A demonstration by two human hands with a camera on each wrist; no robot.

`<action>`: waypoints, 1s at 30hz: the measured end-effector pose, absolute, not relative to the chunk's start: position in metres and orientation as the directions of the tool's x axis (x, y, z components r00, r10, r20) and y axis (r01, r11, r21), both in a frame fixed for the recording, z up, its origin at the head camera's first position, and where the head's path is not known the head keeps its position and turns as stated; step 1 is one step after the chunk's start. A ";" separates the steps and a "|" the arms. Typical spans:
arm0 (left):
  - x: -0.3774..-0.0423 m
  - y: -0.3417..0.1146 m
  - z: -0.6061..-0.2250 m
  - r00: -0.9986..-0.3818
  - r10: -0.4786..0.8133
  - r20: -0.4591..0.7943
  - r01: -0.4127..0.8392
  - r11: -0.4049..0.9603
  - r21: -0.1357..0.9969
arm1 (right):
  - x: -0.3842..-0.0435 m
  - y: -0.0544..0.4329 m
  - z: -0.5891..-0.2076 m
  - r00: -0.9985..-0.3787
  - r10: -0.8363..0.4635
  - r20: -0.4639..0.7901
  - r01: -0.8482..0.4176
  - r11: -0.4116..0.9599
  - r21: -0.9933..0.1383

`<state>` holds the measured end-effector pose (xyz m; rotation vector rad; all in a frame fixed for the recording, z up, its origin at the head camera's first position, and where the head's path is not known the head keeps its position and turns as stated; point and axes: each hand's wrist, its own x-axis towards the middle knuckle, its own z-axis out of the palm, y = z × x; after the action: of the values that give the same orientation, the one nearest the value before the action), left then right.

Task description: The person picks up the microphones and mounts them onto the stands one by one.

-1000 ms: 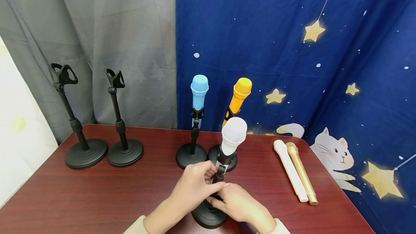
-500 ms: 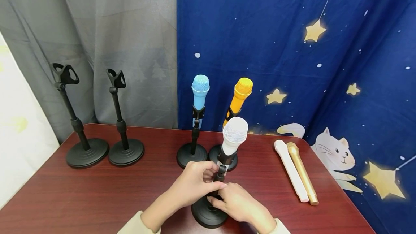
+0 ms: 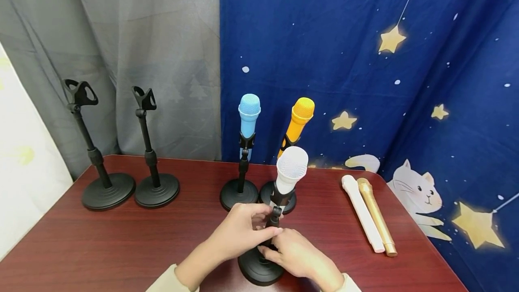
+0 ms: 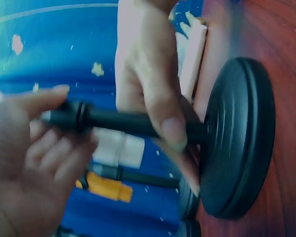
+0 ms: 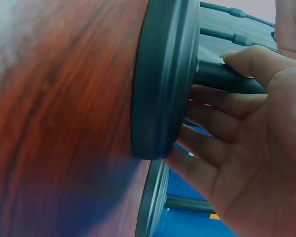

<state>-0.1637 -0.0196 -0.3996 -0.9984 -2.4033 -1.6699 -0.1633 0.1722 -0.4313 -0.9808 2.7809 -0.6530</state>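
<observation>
A white microphone (image 3: 292, 168) sits tilted in the clip of a black desk stand at the front middle of the table. My left hand (image 3: 241, 231) pinches the collar (image 4: 71, 116) partway up this stand's pole, thumb on the near side. Lower down, my right hand (image 3: 298, 253) holds the pole (image 5: 227, 79) just above the round base (image 3: 261, 269), its thumb and fingers around it. The base rests on the table, partly covered by the right hand in the head view. The right hand's fingers reach along the base's top in the right wrist view.
Behind stand a blue microphone (image 3: 248, 114) and a yellow microphone (image 3: 302, 111) on stands. Two bare stands, one left (image 3: 107, 190) and one beside it (image 3: 156, 190), are at the back left. A white microphone (image 3: 362, 213) and a gold microphone (image 3: 377, 215) lie at right.
The left forearm has swung slightly outward to the left, while the left hand stays at the collar. The right hand keeps its hold, and the stand remains in place.
</observation>
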 end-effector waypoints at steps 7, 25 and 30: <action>-0.147 -0.002 -0.404 -0.831 0.182 0.526 0.541 0.486 0.686 | -0.160 0.174 -0.433 -0.760 -0.644 0.090 -0.619 0.675 -0.401; -0.145 0.001 -0.405 -0.812 0.159 0.562 0.567 0.449 0.691 | -0.162 0.174 -0.433 -0.747 -0.661 0.065 -0.599 0.628 -0.498; -0.148 -0.003 -0.403 -0.818 0.205 0.537 0.570 0.410 0.712 | -0.163 0.174 -0.433 -0.758 -0.652 0.035 -0.572 0.638 -0.515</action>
<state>-0.1476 -0.0028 -0.4035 -0.6667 -2.3048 -1.3760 -0.1629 0.1743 -0.4332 -1.0169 2.7010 -0.7686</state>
